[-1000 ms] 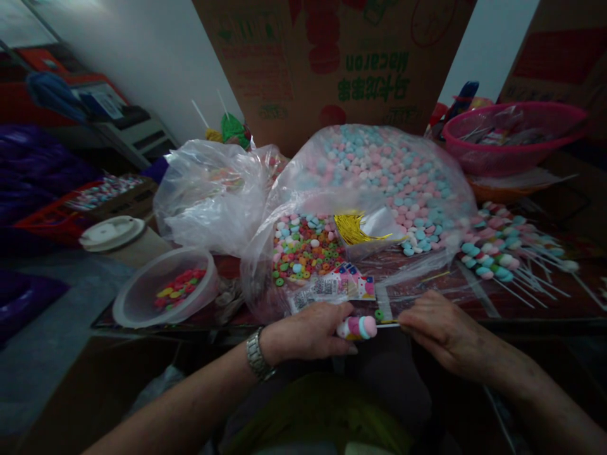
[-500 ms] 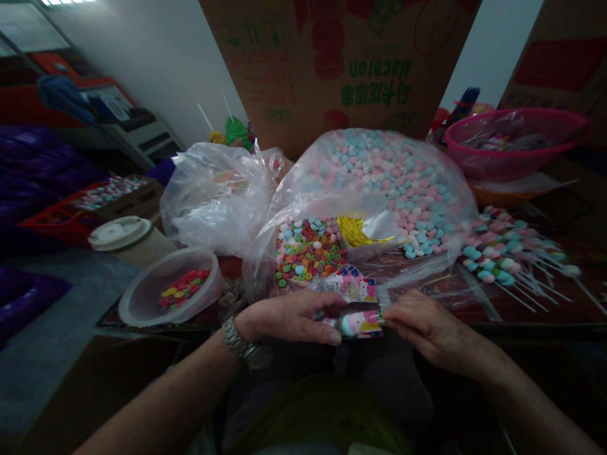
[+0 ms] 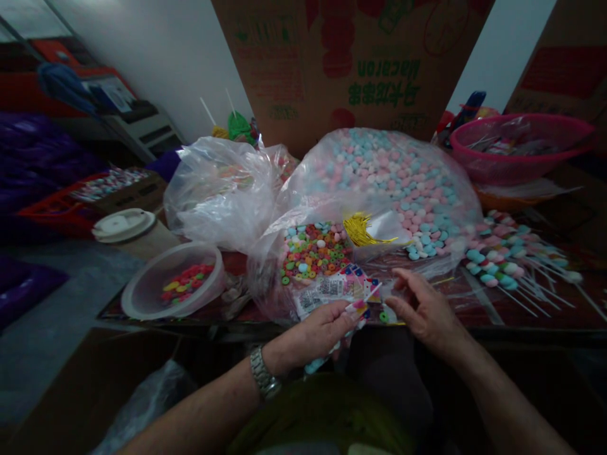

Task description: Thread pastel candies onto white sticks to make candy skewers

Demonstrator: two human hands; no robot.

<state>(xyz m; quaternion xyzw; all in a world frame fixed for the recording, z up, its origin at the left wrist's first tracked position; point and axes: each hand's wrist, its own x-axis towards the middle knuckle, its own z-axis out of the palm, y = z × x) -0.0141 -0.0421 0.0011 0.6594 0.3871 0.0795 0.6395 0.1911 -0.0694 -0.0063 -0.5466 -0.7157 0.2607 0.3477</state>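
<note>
My left hand is closed on a candy skewer in a printed clear wrapper, its white stick pointing up to the right. Pale blue pieces of the skewer show below the hand. My right hand is held to the right at the table's front edge, thumb and fingers apart with nothing seen between them. Near its thumb lies a green candy ring. Flat printed wrappers lie just beyond my left hand. Behind them are colourful candy rings and a bundle of gold twist ties.
A large clear bag of pastel candies fills the table's middle, with another plastic bag at its left. A plastic tub holds red and yellow candies. Candy skewers lie at right, below a pink basket. A cardboard box stands behind.
My left hand has turned the wrapped skewer so its stick now points up to the right. My right hand has let go of the stick end and opened. The view has shifted slightly.
</note>
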